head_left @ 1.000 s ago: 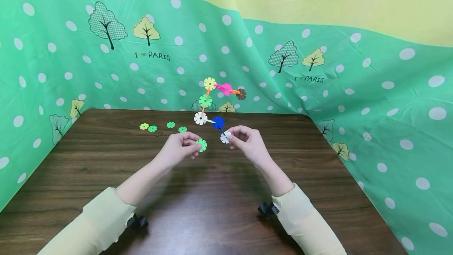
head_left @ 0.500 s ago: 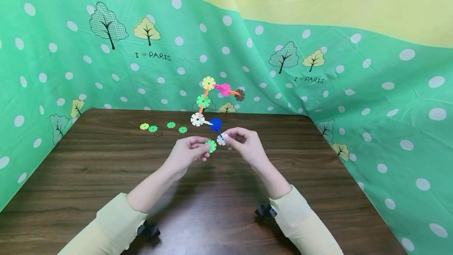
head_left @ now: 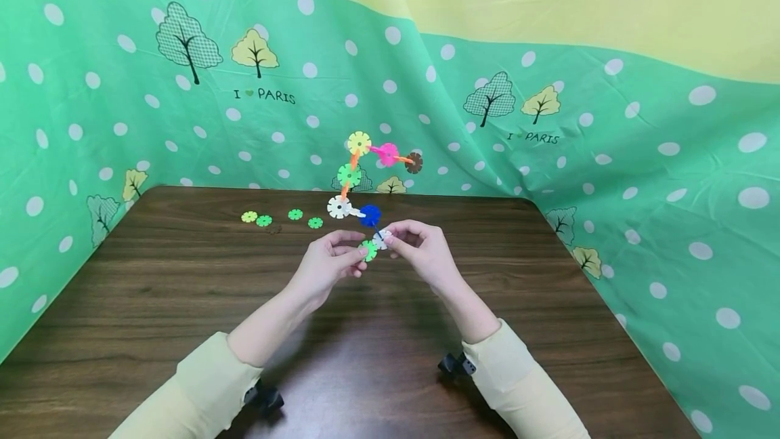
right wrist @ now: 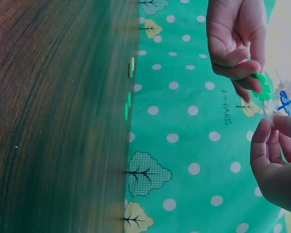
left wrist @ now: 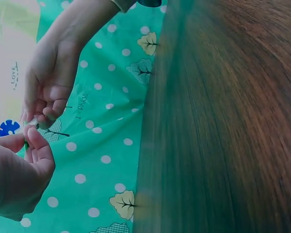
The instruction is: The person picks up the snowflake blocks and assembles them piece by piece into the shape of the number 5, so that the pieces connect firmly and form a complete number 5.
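My left hand (head_left: 321, 268) pinches a green notched snowflake disc (head_left: 369, 251) between thumb and fingers. Held up at its edge is a white snowflake disc (head_left: 380, 241), which my right hand (head_left: 424, 253) pinches. The two discs meet edge to edge; whether their slots interlock I cannot tell. From that white disc a joined chain rises above the table: a blue disc (head_left: 370, 215), another white one (head_left: 338, 207), a green one (head_left: 349, 175), a yellow one (head_left: 359, 143), a pink one (head_left: 388, 154) and a brown one (head_left: 414, 162), with edge-on discs linking them. Fingers partly cover both pinched discs.
Several loose discs lie on the dark wooden table (head_left: 183, 330) at the back left, among them a yellow disc (head_left: 249, 217), a green disc (head_left: 315, 223) and a brown disc (head_left: 274, 230). A green polka-dotted cloth (head_left: 292, 154) hangs behind and at both sides.
My left hand has moved right with its green disc until that disc touches the white one. My right hand and the chain have shifted slightly left.
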A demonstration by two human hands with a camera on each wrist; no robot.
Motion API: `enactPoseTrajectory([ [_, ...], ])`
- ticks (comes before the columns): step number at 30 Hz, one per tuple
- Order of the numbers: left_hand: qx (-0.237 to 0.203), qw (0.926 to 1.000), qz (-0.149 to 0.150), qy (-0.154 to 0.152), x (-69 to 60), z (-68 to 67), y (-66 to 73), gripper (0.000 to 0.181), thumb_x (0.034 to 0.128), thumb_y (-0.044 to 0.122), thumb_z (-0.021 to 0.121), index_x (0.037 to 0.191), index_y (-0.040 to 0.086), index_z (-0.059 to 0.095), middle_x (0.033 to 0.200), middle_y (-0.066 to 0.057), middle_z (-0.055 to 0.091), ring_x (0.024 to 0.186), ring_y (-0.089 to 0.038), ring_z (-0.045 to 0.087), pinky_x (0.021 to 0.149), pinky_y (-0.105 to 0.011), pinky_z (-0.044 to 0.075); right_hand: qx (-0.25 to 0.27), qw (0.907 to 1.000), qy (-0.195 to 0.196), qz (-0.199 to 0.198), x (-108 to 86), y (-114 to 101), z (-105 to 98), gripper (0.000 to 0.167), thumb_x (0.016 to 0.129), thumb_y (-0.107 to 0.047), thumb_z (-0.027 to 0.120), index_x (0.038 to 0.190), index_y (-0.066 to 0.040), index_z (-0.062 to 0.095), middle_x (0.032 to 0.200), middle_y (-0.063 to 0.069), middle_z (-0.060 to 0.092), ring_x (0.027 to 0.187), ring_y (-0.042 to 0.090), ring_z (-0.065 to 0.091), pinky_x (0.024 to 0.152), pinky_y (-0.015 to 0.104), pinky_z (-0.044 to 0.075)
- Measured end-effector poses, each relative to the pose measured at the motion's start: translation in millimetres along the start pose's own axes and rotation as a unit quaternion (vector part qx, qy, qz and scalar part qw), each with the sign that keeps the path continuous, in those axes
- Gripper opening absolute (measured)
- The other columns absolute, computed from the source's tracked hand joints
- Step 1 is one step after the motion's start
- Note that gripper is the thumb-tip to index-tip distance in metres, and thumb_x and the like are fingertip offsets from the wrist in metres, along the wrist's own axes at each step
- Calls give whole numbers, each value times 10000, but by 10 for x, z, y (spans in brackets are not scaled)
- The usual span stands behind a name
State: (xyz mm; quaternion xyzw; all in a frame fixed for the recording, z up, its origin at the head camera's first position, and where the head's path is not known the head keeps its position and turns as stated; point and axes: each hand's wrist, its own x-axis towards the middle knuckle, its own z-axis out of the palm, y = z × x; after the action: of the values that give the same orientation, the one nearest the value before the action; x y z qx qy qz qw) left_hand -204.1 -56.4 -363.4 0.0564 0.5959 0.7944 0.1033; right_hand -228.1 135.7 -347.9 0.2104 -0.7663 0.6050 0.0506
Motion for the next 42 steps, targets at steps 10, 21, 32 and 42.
enactPoseTrajectory([
  [10, 1219, 9882, 911, 179, 13, -7, -58, 370, 789, 5, 736, 1140, -37, 627, 922, -131, 691, 733, -111, 648, 631, -260, 554, -26, 10000, 66, 31, 2, -11, 2, 157, 851, -65, 694, 972, 34, 683, 833, 119, 672, 712, 297, 624, 649, 405, 573],
  [21, 3739, 8544, 3545, 668, 4, -19, -111, 151, 807, 43, 733, 952, 83, 728, 823, -20, 731, 679, -62, 652, 622, -206, 549, 59, 10000, 60, 0, -2, -58, 3, 143, 850, -65, 694, 965, 21, 690, 828, 125, 675, 744, 439, 603, 617, 312, 571],
  [32, 3930, 7809, 4789, 794, 62, -58, -146, 147, 758, -46, 727, 867, 52, 722, 823, -30, 699, 675, -119, 611, 569, -205, 521, 187, 9998, 90, 34, -4, -74, 14, 155, 836, -50, 704, 960, 42, 691, 808, 123, 690, 671, 297, 649, 609, 363, 574],
  [42, 3678, 7187, 5851, 764, 134, -107, -146, 134, 747, -53, 741, 810, 65, 745, 747, -21, 686, 682, -124, 609, 614, -188, 504, 541, 9985, 32, 88, -15, -112, 19, 155, 831, 3, 685, 961, 86, 678, 778, 143, 695, 626, 239, 674, 588, 350, 574],
])
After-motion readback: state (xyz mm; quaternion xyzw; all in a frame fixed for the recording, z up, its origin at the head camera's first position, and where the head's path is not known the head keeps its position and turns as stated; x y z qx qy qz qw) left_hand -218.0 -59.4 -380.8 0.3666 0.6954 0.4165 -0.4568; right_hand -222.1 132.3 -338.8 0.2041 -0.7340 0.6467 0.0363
